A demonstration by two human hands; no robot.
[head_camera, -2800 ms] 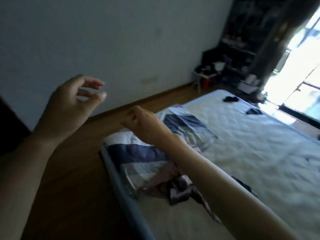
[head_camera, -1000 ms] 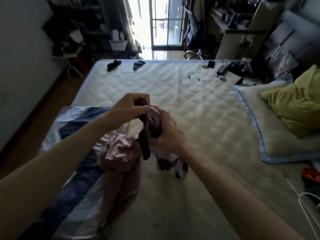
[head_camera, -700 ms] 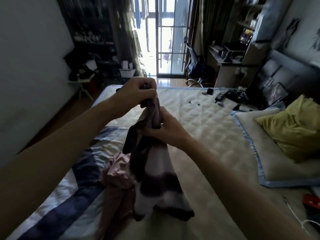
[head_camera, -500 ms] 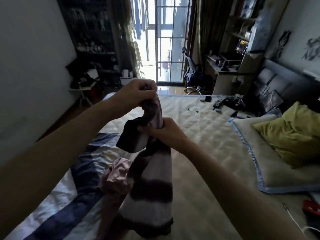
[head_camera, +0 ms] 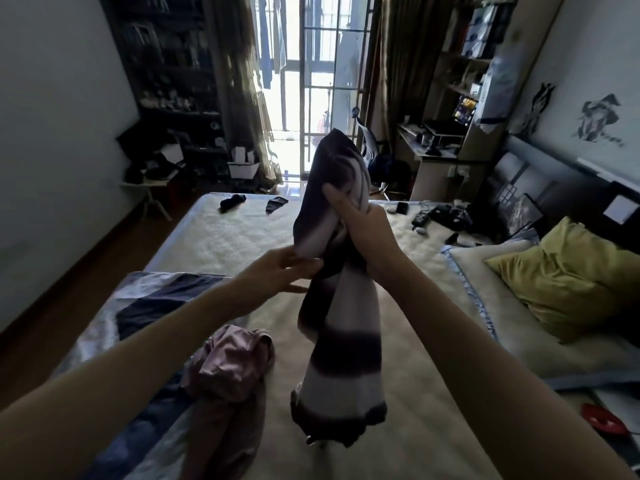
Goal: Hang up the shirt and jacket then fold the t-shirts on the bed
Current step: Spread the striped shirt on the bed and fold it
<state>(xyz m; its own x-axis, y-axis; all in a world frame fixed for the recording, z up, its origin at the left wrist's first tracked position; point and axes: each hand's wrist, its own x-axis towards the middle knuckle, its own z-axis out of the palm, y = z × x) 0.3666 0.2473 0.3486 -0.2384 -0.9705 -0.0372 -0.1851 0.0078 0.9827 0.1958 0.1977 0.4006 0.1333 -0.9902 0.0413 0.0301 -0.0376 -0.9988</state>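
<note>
While the right hand (head_camera: 360, 226) grips the bunched dark-and-white striped t-shirt (head_camera: 341, 320) at frame centre, it hangs above the cream quilted bed (head_camera: 228, 237). Left hand (head_camera: 277, 271) pinches its lower edge. Crumpled pink garment (head_camera: 230, 362) lies lower left.

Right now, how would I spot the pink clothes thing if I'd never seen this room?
Find the big bed in the room's middle. On its near end, beside the blue-and-white quilt, lies the crumpled pink garment. It alone is pink and lying down; the striped shirt beside it hangs from the hands.
</note>
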